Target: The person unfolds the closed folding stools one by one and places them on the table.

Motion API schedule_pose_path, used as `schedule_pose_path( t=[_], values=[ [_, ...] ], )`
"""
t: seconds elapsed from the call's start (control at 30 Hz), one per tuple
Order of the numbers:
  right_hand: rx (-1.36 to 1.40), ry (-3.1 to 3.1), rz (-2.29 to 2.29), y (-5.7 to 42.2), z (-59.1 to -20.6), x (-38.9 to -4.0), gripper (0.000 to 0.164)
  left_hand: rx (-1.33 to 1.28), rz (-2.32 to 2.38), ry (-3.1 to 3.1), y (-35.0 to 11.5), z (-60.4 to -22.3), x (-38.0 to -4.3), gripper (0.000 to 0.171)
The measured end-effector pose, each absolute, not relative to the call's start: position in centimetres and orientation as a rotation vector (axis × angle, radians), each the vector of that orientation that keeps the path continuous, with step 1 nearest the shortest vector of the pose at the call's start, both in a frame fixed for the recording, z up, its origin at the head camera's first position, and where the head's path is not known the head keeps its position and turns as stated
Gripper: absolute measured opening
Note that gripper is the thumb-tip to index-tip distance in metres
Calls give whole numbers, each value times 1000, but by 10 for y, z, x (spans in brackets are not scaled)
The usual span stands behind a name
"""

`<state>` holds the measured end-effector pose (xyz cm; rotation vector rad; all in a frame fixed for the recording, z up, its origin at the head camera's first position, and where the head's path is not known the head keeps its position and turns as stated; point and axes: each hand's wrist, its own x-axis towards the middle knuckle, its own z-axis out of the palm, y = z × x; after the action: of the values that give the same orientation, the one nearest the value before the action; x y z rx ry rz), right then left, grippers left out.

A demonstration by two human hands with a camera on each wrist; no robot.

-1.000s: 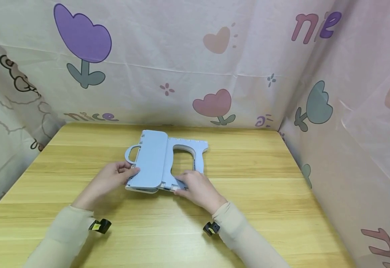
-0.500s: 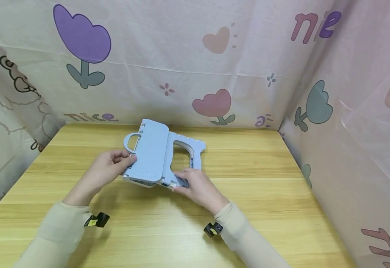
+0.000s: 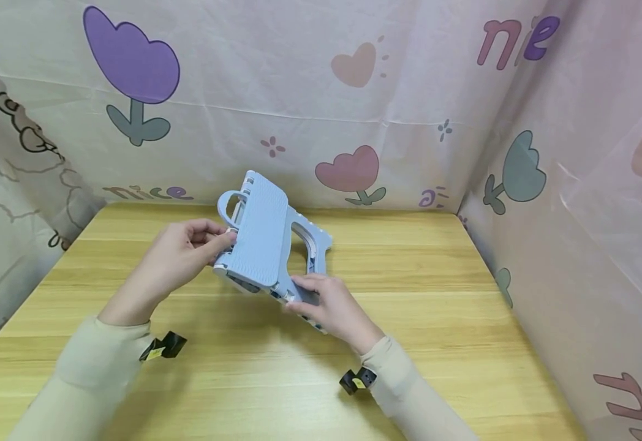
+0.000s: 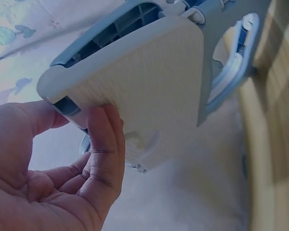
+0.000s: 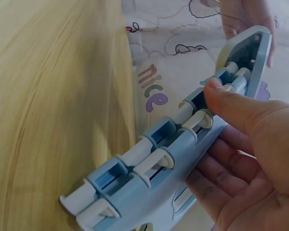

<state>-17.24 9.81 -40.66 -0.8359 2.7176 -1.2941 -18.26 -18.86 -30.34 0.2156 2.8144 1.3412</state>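
Note:
A light blue plastic folding step stool (image 3: 263, 229), folded nearly flat, is tilted with its left end raised off the table. At that end, my left hand (image 3: 174, 263) pinches the edge beside the small carry loop (image 3: 223, 206). My right hand (image 3: 343, 309) grips the near hinged edge of the leg panel, thumb on one side and fingers on the other. A white underside (image 4: 159, 82) shows in the left wrist view, with the fingers of my left hand (image 4: 94, 163) against it. White and blue hinge knuckles (image 5: 149, 166) run along the edge held by my right hand (image 5: 253, 154).
The wood-grain table (image 3: 437, 343) extends around the stool. A printed curtain (image 3: 277, 73) hangs close behind the table's back edge, and another curtain (image 3: 591, 245) borders the right side. Small black devices (image 3: 163, 346) are strapped to both sleeves.
The stool's left end has risen from near the table, steepening its tilt, as my left hand lifts upward. My right hand keeps its grip and has shifted slightly right and lower.

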Motion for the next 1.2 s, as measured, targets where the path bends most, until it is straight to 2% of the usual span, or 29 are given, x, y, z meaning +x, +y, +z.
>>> schedule_pose_path(
  t=[0.6, 0.93, 1.2],
  values=[
    [-834, 2704, -1417, 108, -407, -169, 59, 378, 1284, 2934, -151, -269, -179, 42],
    [-897, 2587, -1565, 109, -414, -170, 56, 458, 1346, 2913, -130, -260, -182, 37],
    [-865, 2553, -1619, 108, -416, -168, 46, 495, 1396, 2860, -116, -255, -182, 35]
  ],
)
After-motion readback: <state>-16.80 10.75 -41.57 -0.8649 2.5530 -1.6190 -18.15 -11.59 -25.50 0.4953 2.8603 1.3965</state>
